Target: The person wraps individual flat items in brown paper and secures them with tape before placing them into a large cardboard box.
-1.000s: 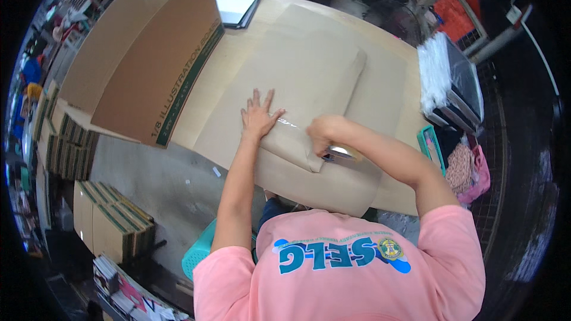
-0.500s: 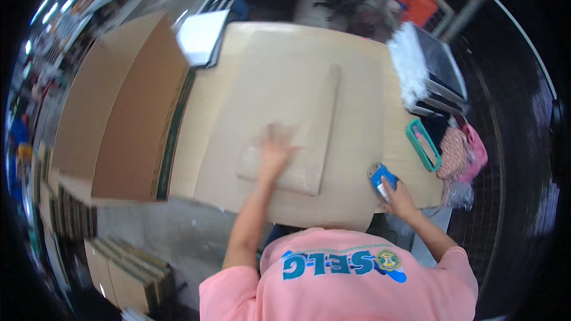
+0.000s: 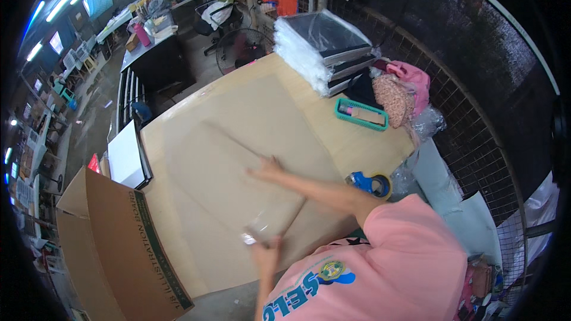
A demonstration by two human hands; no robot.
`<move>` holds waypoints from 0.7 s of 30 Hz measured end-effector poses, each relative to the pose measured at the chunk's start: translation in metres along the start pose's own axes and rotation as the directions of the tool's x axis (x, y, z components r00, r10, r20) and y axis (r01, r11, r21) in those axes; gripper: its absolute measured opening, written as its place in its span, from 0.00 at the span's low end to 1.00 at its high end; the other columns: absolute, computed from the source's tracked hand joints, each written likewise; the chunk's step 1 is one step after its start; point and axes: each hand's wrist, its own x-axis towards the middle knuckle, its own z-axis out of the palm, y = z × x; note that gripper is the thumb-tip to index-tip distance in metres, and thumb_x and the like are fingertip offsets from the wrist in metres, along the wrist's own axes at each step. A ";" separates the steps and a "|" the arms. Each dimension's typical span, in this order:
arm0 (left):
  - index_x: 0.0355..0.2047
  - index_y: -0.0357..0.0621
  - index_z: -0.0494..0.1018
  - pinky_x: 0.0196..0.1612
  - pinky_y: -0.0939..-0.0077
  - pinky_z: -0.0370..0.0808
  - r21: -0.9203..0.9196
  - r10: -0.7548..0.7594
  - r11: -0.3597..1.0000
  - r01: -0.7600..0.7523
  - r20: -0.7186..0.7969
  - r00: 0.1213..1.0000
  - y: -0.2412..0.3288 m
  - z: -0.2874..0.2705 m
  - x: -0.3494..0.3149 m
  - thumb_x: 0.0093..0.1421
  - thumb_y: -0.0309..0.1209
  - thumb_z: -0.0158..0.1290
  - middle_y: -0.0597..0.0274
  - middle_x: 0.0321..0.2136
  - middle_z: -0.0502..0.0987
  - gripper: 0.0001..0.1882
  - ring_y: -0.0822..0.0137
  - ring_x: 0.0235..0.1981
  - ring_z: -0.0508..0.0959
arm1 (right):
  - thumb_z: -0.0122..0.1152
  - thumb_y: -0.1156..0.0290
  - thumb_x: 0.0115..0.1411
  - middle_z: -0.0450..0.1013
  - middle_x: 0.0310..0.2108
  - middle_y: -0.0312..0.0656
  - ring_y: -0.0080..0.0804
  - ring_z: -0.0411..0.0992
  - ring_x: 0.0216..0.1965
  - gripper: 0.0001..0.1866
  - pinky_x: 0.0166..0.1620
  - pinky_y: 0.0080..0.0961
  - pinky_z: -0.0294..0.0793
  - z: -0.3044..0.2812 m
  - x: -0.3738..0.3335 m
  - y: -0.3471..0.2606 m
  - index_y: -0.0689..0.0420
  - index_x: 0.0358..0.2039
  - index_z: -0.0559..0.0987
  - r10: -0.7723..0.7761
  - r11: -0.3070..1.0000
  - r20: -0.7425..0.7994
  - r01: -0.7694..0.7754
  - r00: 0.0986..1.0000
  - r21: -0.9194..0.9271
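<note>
A flat parcel wrapped in brown paper (image 3: 229, 181) lies aslant on a large brown sheet (image 3: 196, 249) on the table. Near its far long edge my right hand (image 3: 269, 169) rests on the paper, fingers spread, holding nothing. At the parcel's near end my left hand (image 3: 266, 254) touches the paper, its thumb and fingers apart and a little blurred. A shiny patch, seemingly clear tape (image 3: 248, 238), shows by its fingertips. The blue tape dispenser (image 3: 361, 182) with its roll sits on the table beyond my right forearm, out of either hand.
An open cardboard box (image 3: 122, 238) stands at the left. Beyond it lies a white board stack (image 3: 126, 154). Plastic-wrapped dark boards (image 3: 324, 35) are piled at the far right, near a green basket (image 3: 361, 114) and a pink bag (image 3: 410, 83). Wire mesh (image 3: 452, 125) borders the right side.
My right hand has let go of the tape dispenser and reached left onto the parcel. My left hand has moved to the parcel's near end. The view has turned to the right.
</note>
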 end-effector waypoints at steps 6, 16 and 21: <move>0.61 0.39 0.60 0.62 0.64 0.59 -0.231 0.180 0.966 -0.113 0.293 0.939 0.087 -0.026 0.070 0.56 0.35 0.57 0.46 0.58 0.67 0.35 0.51 0.58 0.67 | 0.60 0.55 0.59 0.68 0.56 0.50 0.40 0.64 0.60 0.28 0.61 0.33 0.61 -0.091 -0.008 -0.011 0.56 0.56 0.72 -0.502 0.672 -0.289 0.578 0.815 0.463; 0.67 0.36 0.31 0.68 0.67 0.43 -0.412 -0.078 0.901 0.135 0.153 0.985 -0.037 -0.007 0.116 0.64 0.46 0.48 0.41 0.68 0.38 0.47 0.53 0.70 0.41 | 0.63 0.53 0.56 0.50 0.65 0.59 0.50 0.51 0.66 0.47 0.66 0.39 0.49 -0.019 -0.079 0.050 0.65 0.65 0.50 -0.314 0.593 -0.248 0.393 0.917 0.703; 0.68 0.39 0.33 0.68 0.66 0.42 -0.472 -0.221 0.840 0.267 0.151 0.963 -0.019 -0.007 0.106 0.63 0.47 0.48 0.47 0.69 0.37 0.46 0.55 0.70 0.40 | 0.69 0.47 0.48 0.51 0.65 0.58 0.47 0.51 0.66 0.55 0.66 0.38 0.51 -0.026 -0.081 0.102 0.66 0.65 0.50 0.084 0.820 -0.183 0.036 0.979 0.571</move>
